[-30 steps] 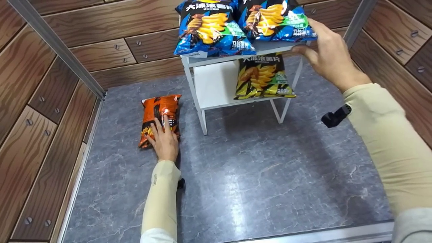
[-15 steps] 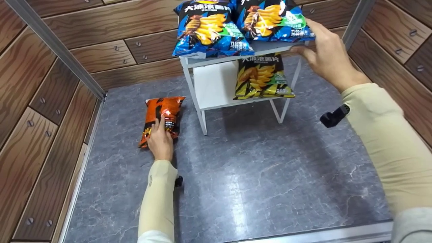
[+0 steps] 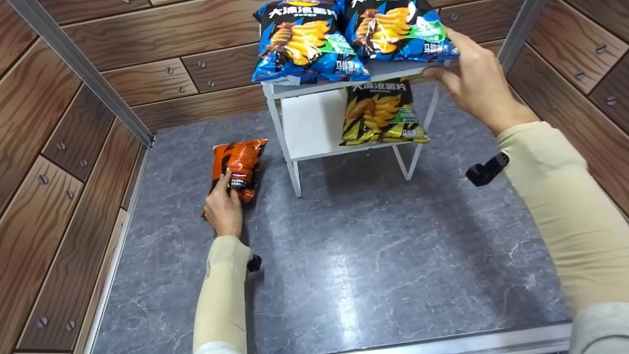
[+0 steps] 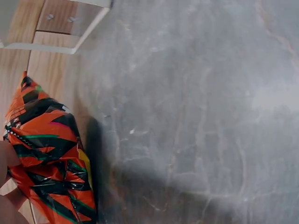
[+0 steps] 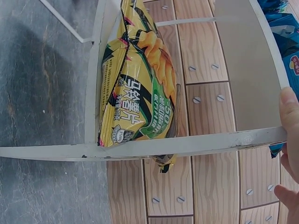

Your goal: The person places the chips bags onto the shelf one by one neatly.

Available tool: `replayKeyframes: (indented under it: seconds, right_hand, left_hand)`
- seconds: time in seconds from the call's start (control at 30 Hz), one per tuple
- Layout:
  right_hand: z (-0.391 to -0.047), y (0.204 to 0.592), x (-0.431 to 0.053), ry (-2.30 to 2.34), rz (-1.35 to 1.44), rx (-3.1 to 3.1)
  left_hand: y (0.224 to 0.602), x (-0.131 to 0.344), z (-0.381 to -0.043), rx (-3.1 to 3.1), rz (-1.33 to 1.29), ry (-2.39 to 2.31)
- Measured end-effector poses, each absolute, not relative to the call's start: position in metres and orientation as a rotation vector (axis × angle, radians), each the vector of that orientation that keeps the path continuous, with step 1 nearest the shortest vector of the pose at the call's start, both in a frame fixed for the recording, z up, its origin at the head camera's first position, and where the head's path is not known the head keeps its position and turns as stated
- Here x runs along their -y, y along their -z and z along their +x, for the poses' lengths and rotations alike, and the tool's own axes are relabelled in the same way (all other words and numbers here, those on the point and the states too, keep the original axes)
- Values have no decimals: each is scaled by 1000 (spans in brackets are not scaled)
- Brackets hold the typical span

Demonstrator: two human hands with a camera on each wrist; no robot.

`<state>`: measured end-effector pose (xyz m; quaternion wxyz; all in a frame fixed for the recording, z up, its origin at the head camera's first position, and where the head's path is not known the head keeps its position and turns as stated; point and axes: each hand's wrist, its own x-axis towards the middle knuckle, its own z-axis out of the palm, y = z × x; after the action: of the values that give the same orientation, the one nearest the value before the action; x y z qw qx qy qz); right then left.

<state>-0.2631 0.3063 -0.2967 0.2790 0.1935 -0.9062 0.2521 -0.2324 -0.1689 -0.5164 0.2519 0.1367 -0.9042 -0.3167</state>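
Observation:
An orange and black chip bag (image 3: pixel 241 160) lies on the grey floor left of the white shelf. My left hand (image 3: pixel 225 210) pinches its near part; in the left wrist view the bag (image 4: pixel 51 158) looks creased beside the fingers (image 4: pixel 6 158). My right hand (image 3: pixel 484 86) grips the front right corner of the two-tier white shelf (image 3: pixel 314 123), thumb at the edge of the top tier and fingers against its side, close to a blue chip bag (image 3: pixel 398 32). Another blue chip bag (image 3: pixel 304 42) sits beside that one. A yellow and black chip bag (image 5: pixel 140 88) stands on the lower tier.
Wood-patterned walls (image 3: pixel 157 34) enclose the marbled grey floor (image 3: pixel 368 255) at the back and both sides. A metal post (image 3: pixel 81 69) stands at the back left corner. The shelf's thin legs (image 3: pixel 295 179) rest on the floor.
My left hand has gone from lying spread on the orange chip bag to pinching its near part, shifting slightly down and left. The right hand stays at the shelf corner.

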Motion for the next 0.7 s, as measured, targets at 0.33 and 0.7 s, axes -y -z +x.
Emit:
replayKeyframes:
  seconds: [0.33,0.7]
  right_hand:
    - [-264,298,-305,-689,502,2446]
    - [-263,298,-306,-689,500,2455]
  left_hand:
    - [505,179,-234,2367,428,1040]
    - [486,181,-237,1983,730,1916]
